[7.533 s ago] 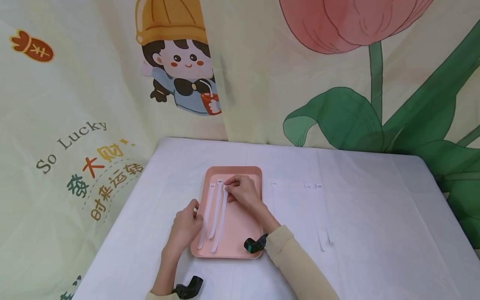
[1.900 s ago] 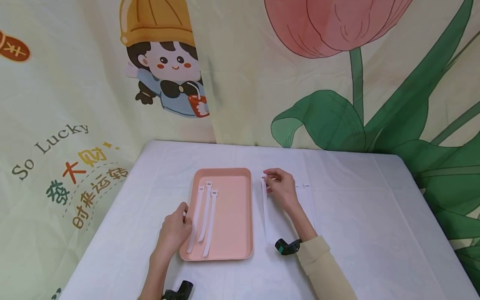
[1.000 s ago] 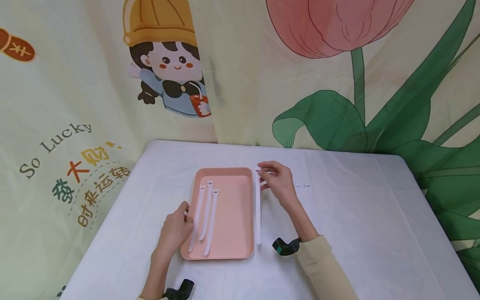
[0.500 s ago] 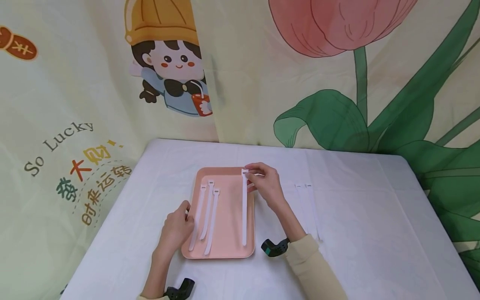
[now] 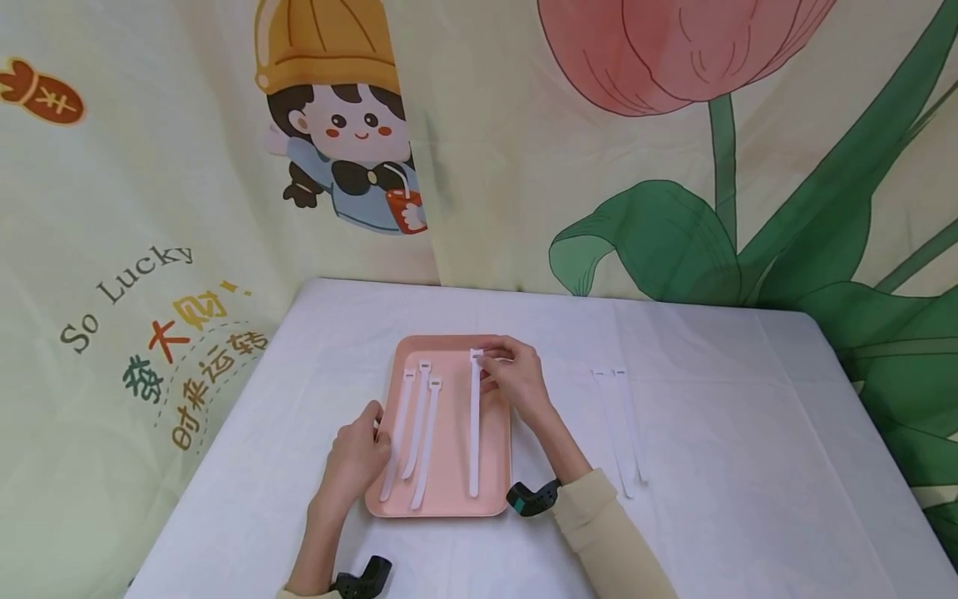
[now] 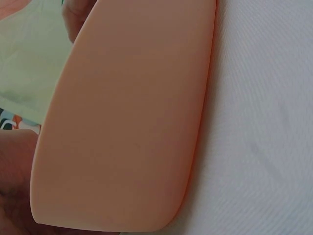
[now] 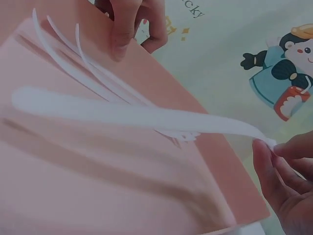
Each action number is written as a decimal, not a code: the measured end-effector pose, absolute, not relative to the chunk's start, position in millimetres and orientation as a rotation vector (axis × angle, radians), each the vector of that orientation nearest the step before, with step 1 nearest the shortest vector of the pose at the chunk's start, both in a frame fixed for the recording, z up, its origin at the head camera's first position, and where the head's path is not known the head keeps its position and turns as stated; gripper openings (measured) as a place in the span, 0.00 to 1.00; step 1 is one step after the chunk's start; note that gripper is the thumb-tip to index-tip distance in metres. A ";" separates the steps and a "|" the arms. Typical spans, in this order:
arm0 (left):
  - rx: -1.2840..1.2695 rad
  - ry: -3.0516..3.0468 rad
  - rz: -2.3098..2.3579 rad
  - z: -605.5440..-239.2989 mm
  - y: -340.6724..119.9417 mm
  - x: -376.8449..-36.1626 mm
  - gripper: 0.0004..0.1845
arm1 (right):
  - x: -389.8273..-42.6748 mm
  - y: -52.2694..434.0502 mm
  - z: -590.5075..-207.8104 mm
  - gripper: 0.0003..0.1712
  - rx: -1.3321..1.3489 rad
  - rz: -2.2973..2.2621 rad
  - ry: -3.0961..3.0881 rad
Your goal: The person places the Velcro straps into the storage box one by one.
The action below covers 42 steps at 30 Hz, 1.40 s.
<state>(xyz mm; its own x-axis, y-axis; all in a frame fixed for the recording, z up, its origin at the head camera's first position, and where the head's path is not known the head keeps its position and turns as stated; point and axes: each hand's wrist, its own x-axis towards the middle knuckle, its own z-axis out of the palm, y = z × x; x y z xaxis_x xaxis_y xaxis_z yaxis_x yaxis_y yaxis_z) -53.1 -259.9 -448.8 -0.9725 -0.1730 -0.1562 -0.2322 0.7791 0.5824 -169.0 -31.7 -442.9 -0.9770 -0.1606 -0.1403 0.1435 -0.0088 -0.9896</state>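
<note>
A white cable tie with a slotted head hangs from my right hand, thumb and fingers pinching its head end. It is over the right half of the pink tray, and the right wrist view shows its shadow on the tray floor. My left hand grips the tray's left rim, its thumb on the inner wall and the other fingers outside. Three more white cable ties lie lengthwise in the tray's left half, heads toward the far side. The left wrist view is mostly filled by the tray's outer wall.
Two further white cable ties lie on the white tablecloth right of the tray, hard to see against it. A printed backdrop hangs behind the table's far edge.
My right hand picked up a cable tie from the cloth beside the tray and carried it left over the tray. Earlier it was at the third tie inside. My left hand keeps its hold.
</note>
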 end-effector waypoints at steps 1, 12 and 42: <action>-0.329 2.874 0.957 -448.6 -260.0 -53.1 0.04 | -169.1 -32.7 -443.7 0.16 -0.016 -2.093 2.046; -0.337 2.868 0.951 -445.9 -259.5 -52.0 0.05 | -169.3 -43.8 -449.1 0.16 -0.056 -2.093 2.018; -0.318 2.872 0.980 -445.6 -259.3 -51.1 0.04 | -172.8 -69.7 -465.9 0.11 -0.295 -1.672 2.268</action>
<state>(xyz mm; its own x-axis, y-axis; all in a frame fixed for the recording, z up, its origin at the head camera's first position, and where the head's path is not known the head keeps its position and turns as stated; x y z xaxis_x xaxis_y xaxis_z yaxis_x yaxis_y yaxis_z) -51.1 -259.3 -445.6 -0.9742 -0.1670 -0.1516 -0.2248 0.7726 0.5937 -172.8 -69.7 -465.9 -0.9314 -0.3424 -0.1232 0.0164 0.2988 -0.9542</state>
